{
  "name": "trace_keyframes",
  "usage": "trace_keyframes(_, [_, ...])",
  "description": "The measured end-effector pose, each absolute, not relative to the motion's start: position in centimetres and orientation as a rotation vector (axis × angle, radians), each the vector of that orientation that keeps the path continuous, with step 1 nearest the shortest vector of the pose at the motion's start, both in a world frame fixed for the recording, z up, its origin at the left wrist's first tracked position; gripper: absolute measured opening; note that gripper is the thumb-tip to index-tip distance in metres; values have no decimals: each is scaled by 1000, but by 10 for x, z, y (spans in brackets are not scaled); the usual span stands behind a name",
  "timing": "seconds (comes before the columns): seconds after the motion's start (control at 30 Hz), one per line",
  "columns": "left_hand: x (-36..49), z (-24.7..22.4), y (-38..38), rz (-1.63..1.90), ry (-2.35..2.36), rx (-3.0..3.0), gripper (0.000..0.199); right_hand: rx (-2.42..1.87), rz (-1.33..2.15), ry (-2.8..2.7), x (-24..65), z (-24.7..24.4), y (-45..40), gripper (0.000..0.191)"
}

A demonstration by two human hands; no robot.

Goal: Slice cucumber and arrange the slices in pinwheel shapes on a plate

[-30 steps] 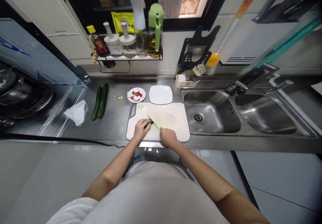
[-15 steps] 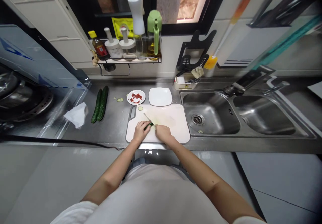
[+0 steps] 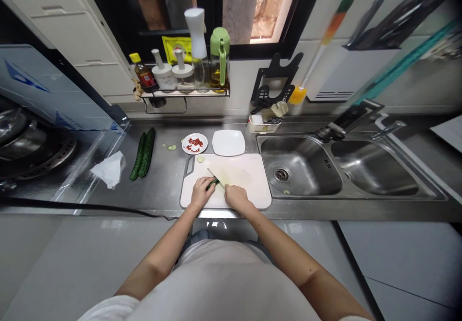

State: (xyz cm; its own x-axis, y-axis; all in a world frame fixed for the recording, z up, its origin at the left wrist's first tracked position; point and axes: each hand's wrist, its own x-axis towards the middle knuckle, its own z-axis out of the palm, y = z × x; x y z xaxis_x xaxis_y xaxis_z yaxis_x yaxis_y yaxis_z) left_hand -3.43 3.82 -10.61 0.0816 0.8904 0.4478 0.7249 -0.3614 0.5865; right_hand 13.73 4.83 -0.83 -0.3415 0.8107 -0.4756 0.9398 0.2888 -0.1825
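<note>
left hand [image 3: 202, 192] pinned short green cucumber piece [image 3: 212, 183] at white plastic cutting board's [image 3: 249, 174] front edge | right hand [image 3: 235, 197] clenched on thin-bladed knife [image 3: 215, 177] | risk: fingertips beside blade, stub could slip, nick likely

Cucumber piece [image 3: 212, 183] mostly hidden under left hand [image 3: 201, 192].

knife [image 3: 215, 178] nearer left hand [image 3: 201, 192]
</note>
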Motion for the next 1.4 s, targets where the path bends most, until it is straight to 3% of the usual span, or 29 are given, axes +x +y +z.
trace_keyframes(1.4, [-35,-103,37,1088,1678,2116,24,1609,-688,2267,142,-5,54,34])
